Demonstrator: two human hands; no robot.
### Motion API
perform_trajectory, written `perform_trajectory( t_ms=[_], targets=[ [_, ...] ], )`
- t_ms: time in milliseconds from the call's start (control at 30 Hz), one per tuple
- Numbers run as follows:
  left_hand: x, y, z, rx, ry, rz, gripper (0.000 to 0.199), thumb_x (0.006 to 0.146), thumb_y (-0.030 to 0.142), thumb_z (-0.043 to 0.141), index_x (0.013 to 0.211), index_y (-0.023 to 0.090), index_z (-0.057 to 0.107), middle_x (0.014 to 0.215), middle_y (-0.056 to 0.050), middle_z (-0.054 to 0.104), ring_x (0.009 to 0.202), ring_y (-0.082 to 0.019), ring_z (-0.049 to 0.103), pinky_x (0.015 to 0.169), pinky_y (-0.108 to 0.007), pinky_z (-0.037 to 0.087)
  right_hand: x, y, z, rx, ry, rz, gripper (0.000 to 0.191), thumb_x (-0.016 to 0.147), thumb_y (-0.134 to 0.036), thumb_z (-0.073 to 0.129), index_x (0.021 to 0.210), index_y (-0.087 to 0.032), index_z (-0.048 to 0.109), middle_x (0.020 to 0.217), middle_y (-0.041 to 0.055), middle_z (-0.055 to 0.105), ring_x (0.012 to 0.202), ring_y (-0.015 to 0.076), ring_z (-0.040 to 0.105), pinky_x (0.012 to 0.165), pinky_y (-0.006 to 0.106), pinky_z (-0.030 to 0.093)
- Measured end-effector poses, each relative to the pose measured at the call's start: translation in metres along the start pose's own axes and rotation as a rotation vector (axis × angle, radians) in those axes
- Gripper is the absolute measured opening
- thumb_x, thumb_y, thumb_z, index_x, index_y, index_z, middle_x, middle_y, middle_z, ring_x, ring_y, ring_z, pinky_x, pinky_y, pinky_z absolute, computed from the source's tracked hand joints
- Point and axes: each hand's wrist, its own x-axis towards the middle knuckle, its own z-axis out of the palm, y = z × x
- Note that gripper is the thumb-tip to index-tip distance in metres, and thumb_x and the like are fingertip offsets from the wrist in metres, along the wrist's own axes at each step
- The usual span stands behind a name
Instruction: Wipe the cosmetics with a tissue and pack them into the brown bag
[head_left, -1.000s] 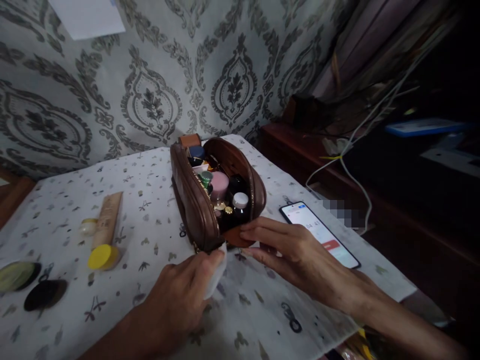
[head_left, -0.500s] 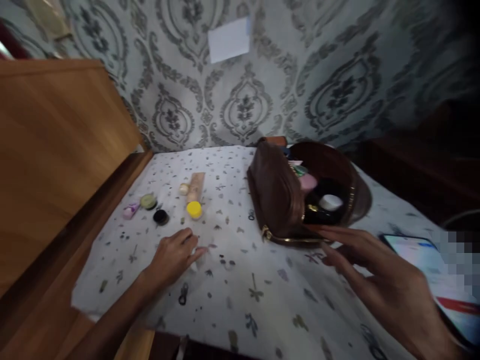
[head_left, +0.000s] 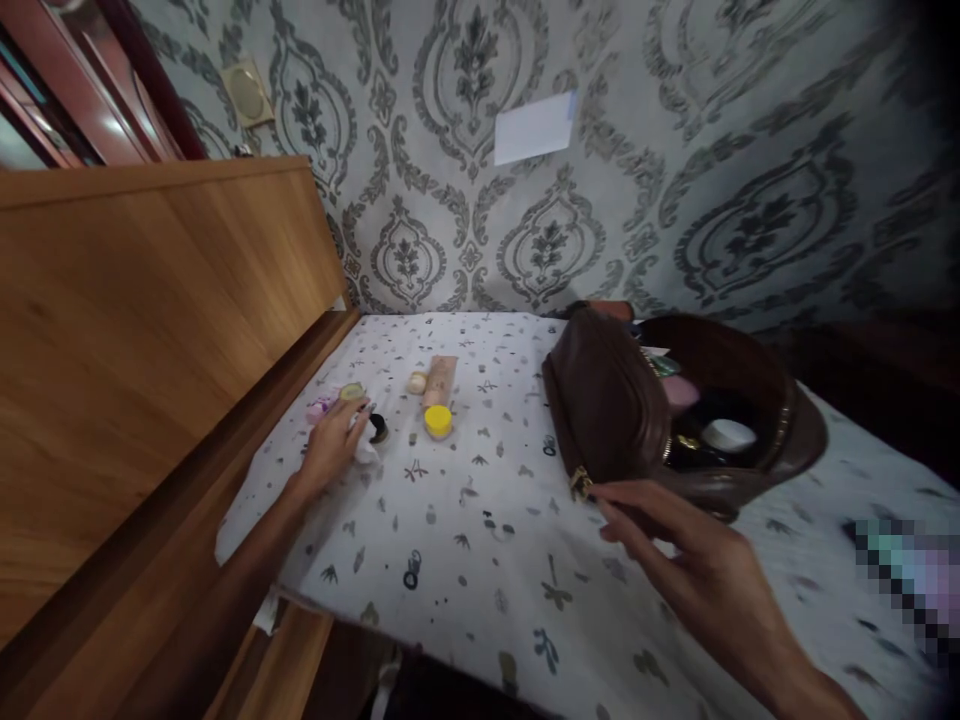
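My left hand (head_left: pixel 332 440) is closed over a crumpled white tissue (head_left: pixel 367 452) at the left of the table. Close to its fingertips are a greenish round jar (head_left: pixel 351 391), a small purple-and-pink item (head_left: pixel 318 408) and a black round lid or pot (head_left: pixel 378 428). With thumb and forefinger together, my right hand (head_left: pixel 675 550) grips the zipper pull (head_left: pixel 580 484) at the near left corner of a brown bag (head_left: pixel 607 390). The bag gapes, showing a white round lid (head_left: pixel 729 435) and a pink item (head_left: pixel 679 391) inside.
A beige tube (head_left: pixel 440 378), a small cream-coloured round pot (head_left: pixel 417 382) and a yellow-lidded jar (head_left: pixel 438 421) lie mid-table. A wooden panel (head_left: pixel 180 270) borders the left side, and the patterned wall (head_left: pixel 472 200) stands behind. A phone (head_left: pixel 900 580), partly pixelated, lies far right.
My left hand has moved left and away from me, to the jars, with the tissue. My right hand has slid left along the bag's front edge to the zipper pull. The view has turned left.
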Motion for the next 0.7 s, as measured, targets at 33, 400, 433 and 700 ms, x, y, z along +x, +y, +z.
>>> perform_trajectory(
  t_ms=[33, 400, 433, 700],
  targets=[
    [-0.001, 0.004, 0.005, 0.019, -0.04, 0.012, 0.037, 0.101, 0.034, 0.037, 0.126, 0.018, 0.058, 0.126, -0.011, 0.063, 0.12, -0.023, 0.057, 0.098, -0.032, 0.046, 0.001, -0.003, 0.006, -0.003, -0.043, -0.031, 0.027, 0.092, -0.045, 0.057, 0.092, -0.021, 0.07, 0.086, 0.0076, 0.072, 0.061, 0.0173, 0.069, 0.048, 0.026, 0.056],
    [-0.002, 0.024, 0.023, 0.17, -0.15, -0.004, 0.031, 0.099, 0.039, 0.044, 0.11, 0.018, 0.064, 0.107, -0.011, 0.06, 0.103, -0.026, 0.061, 0.076, -0.031, 0.05, 0.02, -0.032, 0.068, -0.016, -0.509, -0.19, 0.022, 0.095, -0.019, 0.048, 0.094, -0.016, 0.069, 0.084, 0.0067, 0.069, 0.069, 0.0151, 0.063, 0.061, 0.026, 0.049],
    [-0.001, 0.024, 0.024, 0.174, -0.144, -0.01, 0.031, 0.099, 0.039, 0.042, 0.107, 0.018, 0.064, 0.106, -0.011, 0.06, 0.101, -0.025, 0.061, 0.076, -0.03, 0.05, 0.022, -0.033, 0.074, -0.017, -0.531, -0.189, 0.022, 0.094, -0.018, 0.047, 0.094, -0.015, 0.07, 0.084, 0.0067, 0.069, 0.068, 0.0148, 0.062, 0.062, 0.027, 0.048],
    [0.004, 0.014, 0.029, 0.152, -0.114, -0.064, 0.032, 0.101, 0.035, 0.038, 0.1, 0.018, 0.065, 0.097, -0.009, 0.069, 0.095, -0.022, 0.066, 0.078, -0.028, 0.048, 0.022, -0.018, 0.118, 0.114, -0.631, -0.116, 0.02, 0.09, -0.017, 0.051, 0.092, -0.017, 0.07, 0.089, 0.0059, 0.071, 0.071, 0.0147, 0.061, 0.068, 0.027, 0.048]
  ],
)
